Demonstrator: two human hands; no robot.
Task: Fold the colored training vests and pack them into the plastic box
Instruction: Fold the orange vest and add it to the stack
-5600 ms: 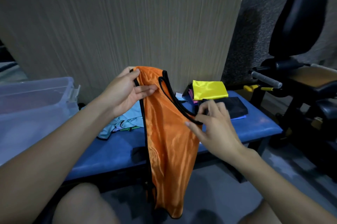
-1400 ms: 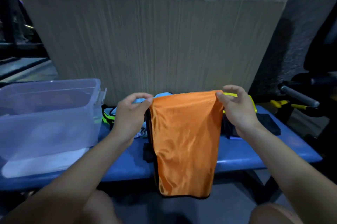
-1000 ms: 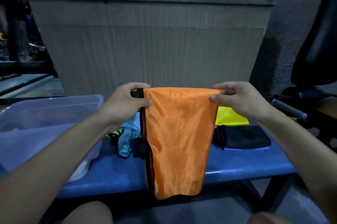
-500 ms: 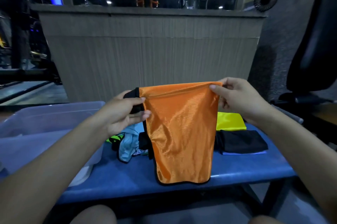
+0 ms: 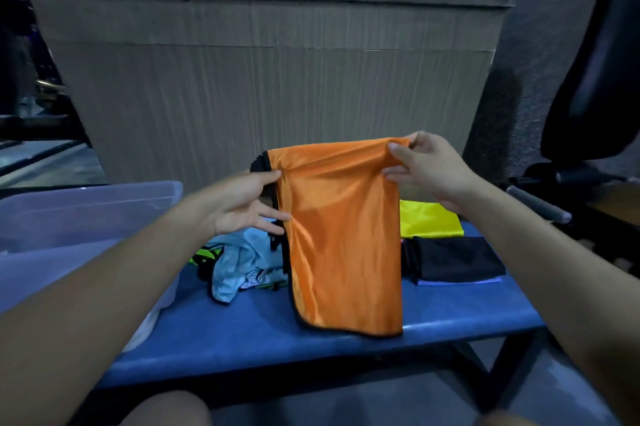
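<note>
Lower now than a moment ago, the orange vest (image 5: 343, 235) hangs with its hem brushing the blue bench (image 5: 242, 332). My right hand (image 5: 427, 171) pinches its top corner; my left hand (image 5: 242, 204) has let its fingers spread, straight against the black-trimmed edge. At my left sits the plastic box (image 5: 86, 214), with loose vests (image 5: 239, 263) between it and the orange one.

The orange vest (image 5: 343, 235), black-trimmed and folded double, hangs upright from its top edge, pinched between the right hand's fingertips (image 5: 394, 148). Its left edge lies against the left hand's straight fingers (image 5: 273, 217). The clear plastic box (image 5: 86, 217) sits open, left of them.
</note>
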